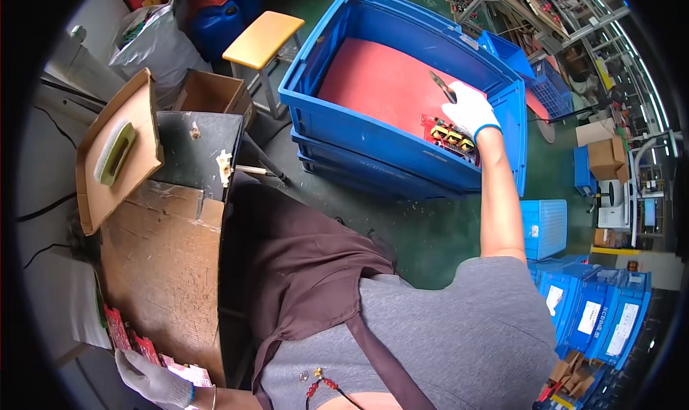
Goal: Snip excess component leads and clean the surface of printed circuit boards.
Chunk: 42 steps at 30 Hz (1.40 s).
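- Right hand point(470, 110): white glove, arm stretched out over blue bin point(359, 126), fingers closed on slim dark tool point(442, 85), tip pointing up-left.
- Circuit board point(452, 137) with yellow parts: inside bin, on pink sheet point(380, 80), near the front wall, just below right hand.
- Left hand point(152, 379): gloved, at lower left beside red boards point(147, 347) along tabletop point(161, 266) edge; can't tell if gripping.
- Cardboard tray point(140, 164) at tabletop's far end, tilted, green-and-white brush-like block point(116, 151) on it.
- Yellow-topped stool point(264, 39) beyond, left of bin.
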{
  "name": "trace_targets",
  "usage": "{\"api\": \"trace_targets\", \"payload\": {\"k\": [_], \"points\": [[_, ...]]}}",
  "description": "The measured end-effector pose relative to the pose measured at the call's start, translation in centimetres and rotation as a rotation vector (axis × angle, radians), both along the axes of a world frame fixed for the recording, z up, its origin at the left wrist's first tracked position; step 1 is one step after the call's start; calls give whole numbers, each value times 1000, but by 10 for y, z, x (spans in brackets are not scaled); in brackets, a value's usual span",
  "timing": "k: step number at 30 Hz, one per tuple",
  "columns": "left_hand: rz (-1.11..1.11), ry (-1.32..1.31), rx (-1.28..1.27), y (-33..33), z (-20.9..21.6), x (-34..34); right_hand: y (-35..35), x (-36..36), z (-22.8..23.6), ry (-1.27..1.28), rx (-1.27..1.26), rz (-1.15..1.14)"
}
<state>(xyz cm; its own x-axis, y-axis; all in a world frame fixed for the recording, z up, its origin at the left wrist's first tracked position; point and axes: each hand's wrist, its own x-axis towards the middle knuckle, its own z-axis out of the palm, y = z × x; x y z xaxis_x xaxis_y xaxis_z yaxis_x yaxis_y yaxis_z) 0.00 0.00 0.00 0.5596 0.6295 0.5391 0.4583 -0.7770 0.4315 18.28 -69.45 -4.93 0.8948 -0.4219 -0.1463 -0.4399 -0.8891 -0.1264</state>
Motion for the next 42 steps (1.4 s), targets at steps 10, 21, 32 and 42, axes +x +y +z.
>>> {"api": "trace_targets", "payload": {"k": [10, 21, 32, 42], "points": [[-202, -39, -148, -54, -11, 45, -56, -17, -52, 319, -9, 12], [-295, -268, -486, -48, -27, 7, -255, -46, -165, 46, 85, -156], [-274, -335, -637, -30, -31, -42, -20, -25, 82, -424, -207, -10], [-430, -282, -629, -54, -36, -34, 13, -43, 107, -742, 292, 194]]}}
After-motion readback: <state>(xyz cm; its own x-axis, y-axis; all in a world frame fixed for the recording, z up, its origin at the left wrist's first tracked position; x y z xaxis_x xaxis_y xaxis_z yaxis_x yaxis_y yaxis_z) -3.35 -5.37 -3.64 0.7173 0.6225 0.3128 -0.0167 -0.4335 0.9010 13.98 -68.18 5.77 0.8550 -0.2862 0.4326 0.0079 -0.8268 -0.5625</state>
